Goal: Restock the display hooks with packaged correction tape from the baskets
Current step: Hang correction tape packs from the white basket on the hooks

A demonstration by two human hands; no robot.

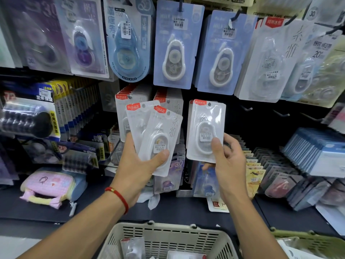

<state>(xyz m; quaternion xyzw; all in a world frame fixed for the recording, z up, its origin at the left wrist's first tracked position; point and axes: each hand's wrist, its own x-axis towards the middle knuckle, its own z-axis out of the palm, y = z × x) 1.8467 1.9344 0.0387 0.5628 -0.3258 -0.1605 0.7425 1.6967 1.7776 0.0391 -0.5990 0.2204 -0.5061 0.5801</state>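
Left hand (143, 163) gripping fanned spare packs (158, 135); right hand (230, 161) pinching single pack (205, 130) below bare hooks (246, 108). Best: line up pkg hole w/ hook tip, slide fully back.

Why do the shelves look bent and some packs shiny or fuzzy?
Head view: wide-angle lens bows the edges; glare streaks the clear-plastic white correction tape pack in the right hand; the fanned white packs in the left hand stay sharp; the purple corner packs blur.
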